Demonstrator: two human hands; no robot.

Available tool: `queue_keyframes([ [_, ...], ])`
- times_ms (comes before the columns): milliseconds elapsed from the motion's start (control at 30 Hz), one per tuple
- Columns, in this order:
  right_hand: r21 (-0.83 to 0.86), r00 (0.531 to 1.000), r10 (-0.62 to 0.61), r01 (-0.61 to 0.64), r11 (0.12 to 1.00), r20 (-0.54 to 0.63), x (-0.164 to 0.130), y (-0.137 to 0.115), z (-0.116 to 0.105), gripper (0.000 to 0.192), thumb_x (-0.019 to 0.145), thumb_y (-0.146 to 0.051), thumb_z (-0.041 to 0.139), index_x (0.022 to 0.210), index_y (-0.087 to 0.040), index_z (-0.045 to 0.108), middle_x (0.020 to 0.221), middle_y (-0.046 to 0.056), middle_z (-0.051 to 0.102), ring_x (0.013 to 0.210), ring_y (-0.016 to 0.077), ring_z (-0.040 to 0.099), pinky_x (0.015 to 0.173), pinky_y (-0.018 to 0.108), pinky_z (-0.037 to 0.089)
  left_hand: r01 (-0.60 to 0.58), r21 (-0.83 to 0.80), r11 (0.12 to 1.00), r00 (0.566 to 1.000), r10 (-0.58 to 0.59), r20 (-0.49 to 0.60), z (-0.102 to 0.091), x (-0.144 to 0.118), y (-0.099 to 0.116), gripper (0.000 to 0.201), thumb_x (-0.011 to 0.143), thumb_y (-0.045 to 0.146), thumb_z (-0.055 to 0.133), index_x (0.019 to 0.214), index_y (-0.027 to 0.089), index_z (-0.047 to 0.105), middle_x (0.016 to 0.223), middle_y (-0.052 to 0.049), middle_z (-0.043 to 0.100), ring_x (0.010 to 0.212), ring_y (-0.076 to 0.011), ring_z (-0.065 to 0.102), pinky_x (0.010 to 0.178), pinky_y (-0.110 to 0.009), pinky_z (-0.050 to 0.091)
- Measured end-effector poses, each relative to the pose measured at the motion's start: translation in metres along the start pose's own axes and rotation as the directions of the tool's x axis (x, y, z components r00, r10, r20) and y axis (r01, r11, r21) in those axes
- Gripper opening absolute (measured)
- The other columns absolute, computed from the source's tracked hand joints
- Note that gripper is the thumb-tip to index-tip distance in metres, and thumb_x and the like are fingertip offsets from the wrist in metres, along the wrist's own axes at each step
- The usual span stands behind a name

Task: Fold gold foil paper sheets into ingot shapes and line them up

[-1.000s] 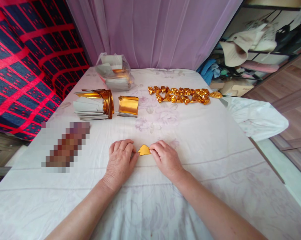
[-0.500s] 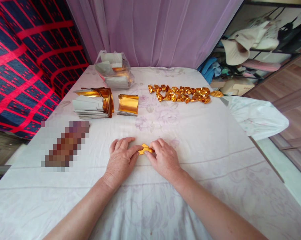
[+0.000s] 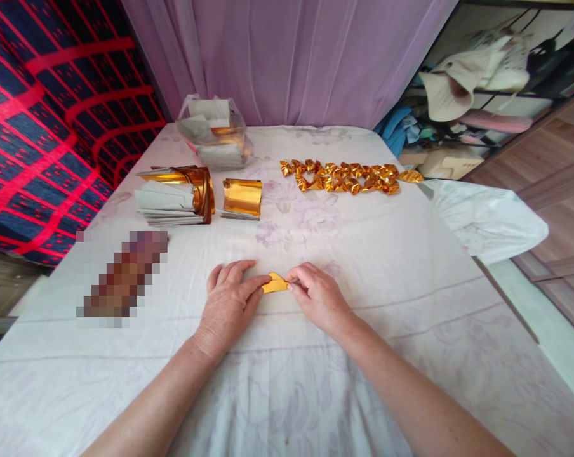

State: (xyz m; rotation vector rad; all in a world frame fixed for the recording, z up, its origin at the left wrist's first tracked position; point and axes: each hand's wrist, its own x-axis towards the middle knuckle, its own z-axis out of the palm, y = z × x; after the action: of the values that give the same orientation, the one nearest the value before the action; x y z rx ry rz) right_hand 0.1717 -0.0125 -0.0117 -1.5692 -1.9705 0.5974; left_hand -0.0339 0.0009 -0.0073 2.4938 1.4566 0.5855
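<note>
1. Your left hand (image 3: 230,304) presses flat, fingers together, on the gold foil piece (image 3: 274,284).
2. Your right hand (image 3: 318,297) pinches its right end.
3. Bare sheet (image 3: 277,381) surrounds them; the folded gold pieces (image 3: 347,177) lie well apart.

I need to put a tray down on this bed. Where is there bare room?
Bare sheet lies right of the right hand, below the folded gold pieces. More lies between the hands and the gold stacks. The far left is crowded with stacks and a bag.
</note>
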Motion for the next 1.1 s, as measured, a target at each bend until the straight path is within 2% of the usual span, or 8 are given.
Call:
queue_keyframes([
  [200, -0.075, 0.997, -0.074, 0.075, 0.994, 0.021, -0.002, -0.002, -0.001, 0.021, 0.082, -0.004, 0.049, 0.084, -0.021, 0.061, 0.087, 0.002, 0.061, 0.078, 0.0144, 0.058, 0.07, 0.026, 0.042, 0.006, -0.014, 1.0, 1.0, -0.006, 0.014, -0.001, 0.002, 0.001, 0.027, 0.093, 0.022, 0.053, 0.109, 0.033, 0.07, 0.127, -0.007, 0.058, 0.117, -0.0262, 0.052, 0.105, -0.056, 0.031],
  [367, -0.232, 0.997, -0.047, 0.03, 0.972, -0.068, -0.004, -0.014, 0.008, 0.004, 0.086, -0.022, 0.058, 0.082, -0.021, 0.061, 0.084, 0.002, 0.06, 0.076, 0.0163, 0.057, 0.068, 0.028, 0.04, 0.015, 0.007, 1.0, 1.0, -0.015, 0.0, -0.003, 0.003, 0.006, 0.022, 0.091, 0.03, 0.057, 0.108, 0.032, 0.07, 0.125, -0.008, 0.06, 0.117, -0.0275, 0.053, 0.105, -0.057, 0.03],
  [567, -0.35, 0.992, -0.036, -0.009, 0.937, -0.123, -0.003, -0.02, 0.014, 0.013, 0.084, -0.032, 0.065, 0.078, -0.022, 0.061, 0.08, 0.002, 0.059, 0.072, 0.0165, 0.055, 0.063, 0.029, 0.036, 0.023, 0.019, 1.0, 0.999, -0.023, -0.023, -0.001, 0.004, 0.007, 0.02, 0.09, 0.035, 0.06, 0.106, 0.032, 0.07, 0.123, -0.007, 0.061, 0.115, -0.0275, 0.054, 0.104, -0.056, 0.03],
  [767, -0.354, 0.991, -0.029, -0.018, 0.935, -0.128, -0.002, -0.02, 0.014, 0.014, 0.082, -0.033, 0.067, 0.077, -0.022, 0.06, 0.079, 0.002, 0.06, 0.072, 0.0167, 0.056, 0.062, 0.029, 0.035, 0.048, -0.001, 0.999, 0.999, -0.048, -0.016, -0.001, 0.005, 0.008, 0.019, 0.088, 0.033, 0.062, 0.105, 0.032, 0.071, 0.123, -0.007, 0.061, 0.116, -0.0278, 0.054, 0.105, -0.057, 0.03],
  [1100, -0.22, 0.998, 0.017, -0.032, 0.975, -0.067, 0.0, -0.015, 0.01, 0.008, 0.082, -0.025, 0.067, 0.08, -0.023, 0.06, 0.083, 0.0, 0.061, 0.077, 0.0154, 0.058, 0.066, 0.027, 0.038, 0.035, -0.039, 0.999, 0.999, -0.035, 0.008, -0.001, 0.004, 0.002, 0.021, 0.088, 0.029, 0.059, 0.107, 0.033, 0.07, 0.125, -0.006, 0.06, 0.117, -0.0266, 0.052, 0.107, -0.056, 0.028],
])
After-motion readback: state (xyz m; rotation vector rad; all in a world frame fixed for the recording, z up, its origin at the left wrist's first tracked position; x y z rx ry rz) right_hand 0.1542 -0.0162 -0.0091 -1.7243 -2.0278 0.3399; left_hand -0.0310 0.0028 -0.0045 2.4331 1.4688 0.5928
